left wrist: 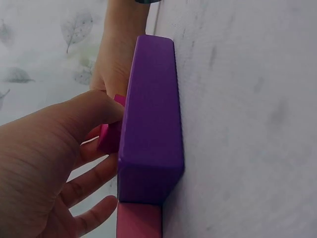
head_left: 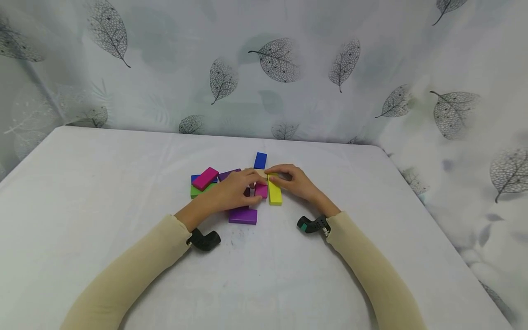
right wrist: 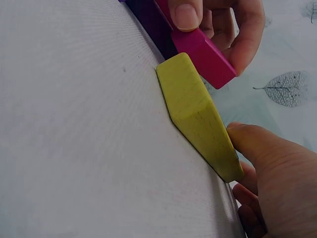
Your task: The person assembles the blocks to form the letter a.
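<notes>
On the white table (head_left: 264,284), directions are taken from the magenta block (head_left: 261,191), with twelve o'clock at the far edge. This block is pinched between the thumb and bent fingers of the left hand (head_left: 231,190), which is reached in from nine o'clock, the gap filled by the block itself. At three o'clock the yellow block (head_left: 275,193) is laid lengthwise just beside it; whether the two are touching cannot be told. The far end of the yellow block is touched by the thumb of the right hand (head_left: 298,182). Its fingers are bent partway round towards that end, but whether anything is gripped cannot be told.

At twelve o'clock a pale wooden block (head_left: 261,173) is partly covered by fingertips, and beyond it a blue block (head_left: 260,160) is seen. At seven o'clock the purple block (head_left: 243,217) is placed nearest the body; in the left wrist view its end is met by a reddish-pink block (left wrist: 139,221). Between nine and ten o'clock, a second magenta block (head_left: 205,178) is propped across a green block (head_left: 197,191) and another blue block (head_left: 195,178). Both forearms are covered by beige sleeves (head_left: 132,270).
</notes>
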`<state>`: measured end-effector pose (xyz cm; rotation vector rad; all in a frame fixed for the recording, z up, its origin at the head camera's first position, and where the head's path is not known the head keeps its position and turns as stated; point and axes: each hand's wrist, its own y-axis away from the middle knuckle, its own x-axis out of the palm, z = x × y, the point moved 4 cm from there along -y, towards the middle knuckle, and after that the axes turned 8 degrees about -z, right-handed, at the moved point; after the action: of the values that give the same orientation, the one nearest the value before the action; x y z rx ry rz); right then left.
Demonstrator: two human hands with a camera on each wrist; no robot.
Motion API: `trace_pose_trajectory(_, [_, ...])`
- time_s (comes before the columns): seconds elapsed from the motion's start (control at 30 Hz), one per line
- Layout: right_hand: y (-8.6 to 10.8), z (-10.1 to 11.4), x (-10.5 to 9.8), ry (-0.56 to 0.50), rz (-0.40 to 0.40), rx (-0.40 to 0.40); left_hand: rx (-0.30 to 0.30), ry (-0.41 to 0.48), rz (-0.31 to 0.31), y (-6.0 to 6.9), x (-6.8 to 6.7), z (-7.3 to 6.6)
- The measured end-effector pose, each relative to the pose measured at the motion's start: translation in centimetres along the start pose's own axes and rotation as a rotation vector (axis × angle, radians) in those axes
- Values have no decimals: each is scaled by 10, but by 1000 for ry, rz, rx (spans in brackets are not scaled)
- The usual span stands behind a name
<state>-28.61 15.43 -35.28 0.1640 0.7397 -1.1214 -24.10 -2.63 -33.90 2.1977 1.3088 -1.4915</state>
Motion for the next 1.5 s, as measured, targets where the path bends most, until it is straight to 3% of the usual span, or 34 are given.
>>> trace_pose_trajectory(0.1, [5,17,-3,4,0,1,17,21,3,1,2,-3])
trace_pose_trajectory(0.37, [5,17,-2,-14,15,4,54,40,-5,5,4,-12])
trace_pose_trajectory(0.6, [4,18,-3,-17,11,-3,45,49,43,8,3,-20])
trace_pose_trajectory(0.87, [4,16,-3,-30,14,5,108,99,51,8,7,-26])
trace_pose_trajectory(1.3, [5,15,-1,-8,14,16,102,142,124,13,19,-34])
trace_pose_trajectory(1.5, [5,15,-2,-7,13,16,82,120,115,12,21,-35])
